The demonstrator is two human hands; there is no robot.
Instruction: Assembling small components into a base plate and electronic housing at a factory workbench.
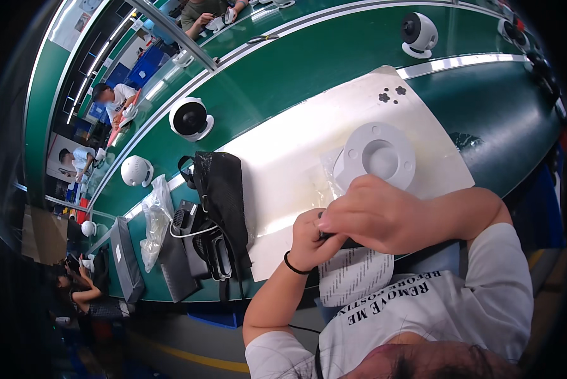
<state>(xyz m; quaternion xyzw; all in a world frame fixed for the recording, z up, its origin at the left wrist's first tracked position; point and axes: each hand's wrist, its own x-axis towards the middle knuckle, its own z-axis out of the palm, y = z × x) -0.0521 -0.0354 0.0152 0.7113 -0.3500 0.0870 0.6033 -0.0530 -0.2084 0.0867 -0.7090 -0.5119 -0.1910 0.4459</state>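
One small dark object (334,237), pinched between two hands at the near edge of the white mat (296,158), mostly hidden, kind impossible to tell. Left hand (308,240) curled tight around its left end, black band on the wrist. Right hand (375,211) folded over the top, fingers closed on it, covering nearly all of it. One printed white paper sheet (353,275) hanging just below both hands, over the table edge.

Just beyond the knuckles, one round white disc-shaped base (378,155) with a dished centre and small holes, lying on a clear plastic bag (329,167) on the mat. Two small dark flower-shaped pieces (391,95) near the mat's far corner.

To the left, one black mesh pouch (223,189) with a strap, beside a black adapter with white cable (185,221), one crumpled clear bag (154,218) and one flat grey box (125,259).

On the green conveyor belt (296,69), three white dome cameras with bodies in full view: one (190,119) close to the pouch, one (136,170) further left, one (418,33) at the far right. Other people at work along the line, upper left and lower left, well apart from these hands.
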